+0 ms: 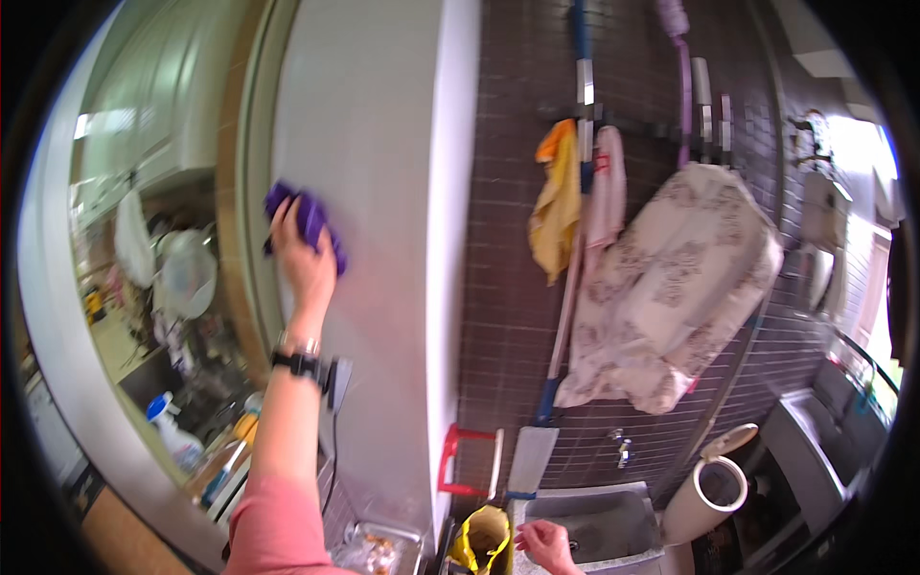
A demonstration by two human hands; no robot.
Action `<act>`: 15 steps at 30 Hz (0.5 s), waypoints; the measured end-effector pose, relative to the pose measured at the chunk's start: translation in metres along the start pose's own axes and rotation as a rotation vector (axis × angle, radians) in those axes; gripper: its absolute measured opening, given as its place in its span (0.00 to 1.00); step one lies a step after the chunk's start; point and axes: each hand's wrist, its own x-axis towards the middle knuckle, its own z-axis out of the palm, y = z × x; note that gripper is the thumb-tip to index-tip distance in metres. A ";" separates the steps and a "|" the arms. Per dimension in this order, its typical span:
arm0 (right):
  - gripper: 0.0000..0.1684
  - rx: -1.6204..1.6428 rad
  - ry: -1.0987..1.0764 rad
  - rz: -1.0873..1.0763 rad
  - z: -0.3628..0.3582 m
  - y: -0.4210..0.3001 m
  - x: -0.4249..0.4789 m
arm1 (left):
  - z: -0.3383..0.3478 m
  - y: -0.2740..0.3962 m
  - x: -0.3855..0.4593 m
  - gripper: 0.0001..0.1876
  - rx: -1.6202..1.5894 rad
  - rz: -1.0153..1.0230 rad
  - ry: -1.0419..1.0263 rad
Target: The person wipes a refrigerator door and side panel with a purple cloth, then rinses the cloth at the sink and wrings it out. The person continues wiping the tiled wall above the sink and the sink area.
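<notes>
With my left hand (298,251) I hold a bunched purple cloth (313,219) against a pale, smooth upright surface (366,144). The fingers are spread over the cloth, and the cloth looks slightly blurred. A dark watch band and a clear bracelet circle that wrist. Low in the view, my right hand (546,544) hovers before a grey stone sink (611,532), its fingers loosely bent and nothing visible in them. Beside it, to the left, stands a yellow bag (483,532).
Left, a window frame (151,460) opens onto a kitchen with a spray bottle (175,435). A patterned fabric cover (675,280), a yellow cloth (557,201) and a flat mop (533,460) hang on brown tiles. A lidded bin (701,503) stands right of the sink.
</notes>
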 end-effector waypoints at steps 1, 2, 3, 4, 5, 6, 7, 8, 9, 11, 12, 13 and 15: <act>0.12 -0.163 -0.010 0.008 -0.004 0.003 0.000 | -0.005 0.004 -0.029 0.25 -0.027 -0.031 -0.020; 0.12 -0.155 0.018 0.019 -0.008 0.002 0.002 | -0.008 0.016 -0.057 0.26 -0.037 -0.046 -0.063; 0.12 -0.146 0.032 0.036 -0.009 0.000 -0.002 | -0.013 0.029 -0.090 0.27 -0.038 -0.083 -0.111; 0.11 -0.099 0.023 0.030 -0.008 0.007 -0.002 | -0.028 0.043 -0.110 0.28 -0.062 -0.074 -0.162; 0.12 -0.066 0.011 0.071 -0.005 0.015 0.002 | -0.043 0.048 -0.131 0.28 -0.096 -0.056 -0.219; 0.12 -0.033 0.008 0.116 -0.002 0.019 0.005 | -0.048 0.051 -0.142 0.28 -0.119 -0.056 -0.240; 0.13 -0.001 0.006 0.160 0.000 0.022 0.006 | -0.051 0.054 -0.145 0.28 -0.144 -0.057 -0.261; 0.14 -0.042 -0.018 0.147 0.000 0.023 0.005 | -0.048 0.053 -0.136 0.28 -0.126 -0.050 -0.223; 0.14 -0.071 -0.015 0.130 0.001 0.019 0.005 | -0.042 0.052 -0.121 0.28 -0.111 -0.048 -0.186; 0.14 -0.126 0.001 0.099 -0.001 0.008 -0.001 | -0.019 0.053 -0.080 0.28 -0.162 -0.066 -0.125; 0.14 -0.103 0.001 0.126 0.000 0.006 -0.002 | -0.012 0.049 -0.053 0.27 -0.149 -0.017 -0.090; 0.11 -0.113 0.091 0.009 0.001 0.018 -0.006 | -0.002 0.047 -0.031 0.27 -0.162 0.005 -0.052; 0.10 -0.027 0.043 0.077 0.006 0.012 -0.014 | 0.004 0.043 -0.003 0.26 -0.132 0.005 -0.029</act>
